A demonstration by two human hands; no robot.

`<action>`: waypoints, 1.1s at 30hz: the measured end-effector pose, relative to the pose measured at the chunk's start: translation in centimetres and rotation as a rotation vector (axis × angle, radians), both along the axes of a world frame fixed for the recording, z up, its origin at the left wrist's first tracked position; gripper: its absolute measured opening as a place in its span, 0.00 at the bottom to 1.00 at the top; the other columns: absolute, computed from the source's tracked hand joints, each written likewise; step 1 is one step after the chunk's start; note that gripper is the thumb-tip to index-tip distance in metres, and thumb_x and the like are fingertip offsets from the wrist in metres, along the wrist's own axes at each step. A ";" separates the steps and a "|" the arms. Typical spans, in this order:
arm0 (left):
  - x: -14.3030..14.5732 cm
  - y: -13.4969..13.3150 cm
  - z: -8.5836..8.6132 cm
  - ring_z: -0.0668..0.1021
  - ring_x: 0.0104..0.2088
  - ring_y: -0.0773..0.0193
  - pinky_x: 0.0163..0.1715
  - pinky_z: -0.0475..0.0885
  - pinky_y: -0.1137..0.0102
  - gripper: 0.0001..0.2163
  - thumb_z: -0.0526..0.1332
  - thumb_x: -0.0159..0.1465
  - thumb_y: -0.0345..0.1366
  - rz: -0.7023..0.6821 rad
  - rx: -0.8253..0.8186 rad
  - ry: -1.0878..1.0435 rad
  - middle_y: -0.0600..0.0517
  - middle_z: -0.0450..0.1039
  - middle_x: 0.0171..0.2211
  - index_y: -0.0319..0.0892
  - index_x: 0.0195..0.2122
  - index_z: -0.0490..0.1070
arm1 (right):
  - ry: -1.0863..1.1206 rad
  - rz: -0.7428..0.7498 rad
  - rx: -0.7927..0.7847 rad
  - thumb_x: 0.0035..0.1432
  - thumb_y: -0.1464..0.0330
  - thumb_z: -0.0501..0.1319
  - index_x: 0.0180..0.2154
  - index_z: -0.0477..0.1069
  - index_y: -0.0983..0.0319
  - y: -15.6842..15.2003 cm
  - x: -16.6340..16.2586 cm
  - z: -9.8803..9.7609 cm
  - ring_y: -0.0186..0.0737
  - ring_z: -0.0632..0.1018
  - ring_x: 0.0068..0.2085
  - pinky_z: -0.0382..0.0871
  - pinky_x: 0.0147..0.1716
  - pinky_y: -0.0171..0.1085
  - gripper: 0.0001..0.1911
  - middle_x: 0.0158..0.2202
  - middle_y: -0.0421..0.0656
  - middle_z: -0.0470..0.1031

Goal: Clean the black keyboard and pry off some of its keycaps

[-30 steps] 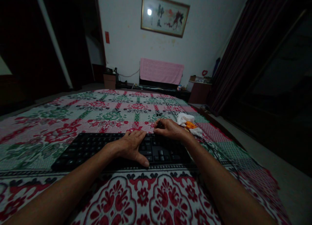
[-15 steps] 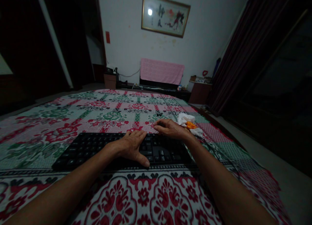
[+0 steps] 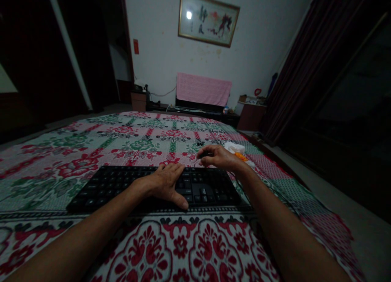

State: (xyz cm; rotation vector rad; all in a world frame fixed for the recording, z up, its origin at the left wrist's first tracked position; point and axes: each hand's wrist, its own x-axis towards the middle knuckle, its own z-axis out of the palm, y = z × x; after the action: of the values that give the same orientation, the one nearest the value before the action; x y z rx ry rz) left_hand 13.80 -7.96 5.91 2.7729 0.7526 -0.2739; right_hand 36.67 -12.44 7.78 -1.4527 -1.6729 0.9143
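Observation:
A black computer keyboard (image 3: 100, 188) lies lengthwise in front of me on a patterned bedspread. Across its middle rests my left hand (image 3: 167, 183), closed over it, with the thumb at the near edge and the fingertips by the far edge. My right hand (image 3: 218, 158) hovers just beyond the keyboard's back edge, right of centre. Its fingers are curved, and a gap shows between them and the thumb. A thin dark strand shows near those fingertips; whether they touch it I cannot tell. Partly behind my right hand sits a crumpled white-and-orange cloth or wrapper (image 3: 240, 155).
A thin black cable (image 3: 279, 198) trails over the bedspread (image 3: 146, 135) on the right. Beyond the bed, a pink cloth (image 3: 203, 88) drapes over a screen on a low stand. Small cabinets (image 3: 252, 115) flank it. A framed picture (image 3: 209, 19) hangs above.
My right hand has shifted slightly right and up, and its thumb and fingers have spread further apart. It covers more of the white-and-orange bundle. My left hand keeps its place on the keyboard.

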 end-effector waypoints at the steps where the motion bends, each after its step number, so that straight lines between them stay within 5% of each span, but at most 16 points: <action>1: 0.0 0.0 0.0 0.43 0.63 0.43 0.59 0.42 0.49 0.59 0.54 0.39 0.69 0.000 0.006 -0.003 0.37 0.36 0.65 0.33 0.64 0.37 | 0.005 0.020 0.000 0.45 0.69 0.62 0.36 0.69 0.65 0.0 0.1 0.0 0.29 0.72 0.26 0.66 0.28 0.31 0.13 0.27 0.39 0.73; 16: 0.0 0.2 -0.2 0.44 0.63 0.43 0.59 0.41 0.49 0.58 0.54 0.39 0.69 -0.007 0.010 -0.008 0.37 0.37 0.64 0.36 0.64 0.37 | 0.009 0.058 0.070 0.49 0.62 0.63 0.35 0.67 0.65 0.2 -0.3 -0.6 0.32 0.74 0.28 0.67 0.27 0.31 0.14 0.28 0.41 0.75; 33: 0.0 0.2 -0.3 0.44 0.63 0.44 0.59 0.41 0.49 0.59 0.54 0.39 0.70 -0.015 0.005 -0.019 0.37 0.38 0.64 0.34 0.64 0.37 | -0.254 0.057 0.184 0.54 0.63 0.58 0.38 0.68 0.63 0.4 -0.2 -1.3 0.35 0.75 0.30 0.66 0.30 0.33 0.12 0.29 0.41 0.75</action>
State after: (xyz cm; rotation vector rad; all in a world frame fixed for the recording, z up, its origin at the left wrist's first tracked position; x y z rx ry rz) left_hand 13.80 -7.74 5.64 2.7826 0.7290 -0.2482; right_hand 36.48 -12.06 6.48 -1.4482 -1.9365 0.6055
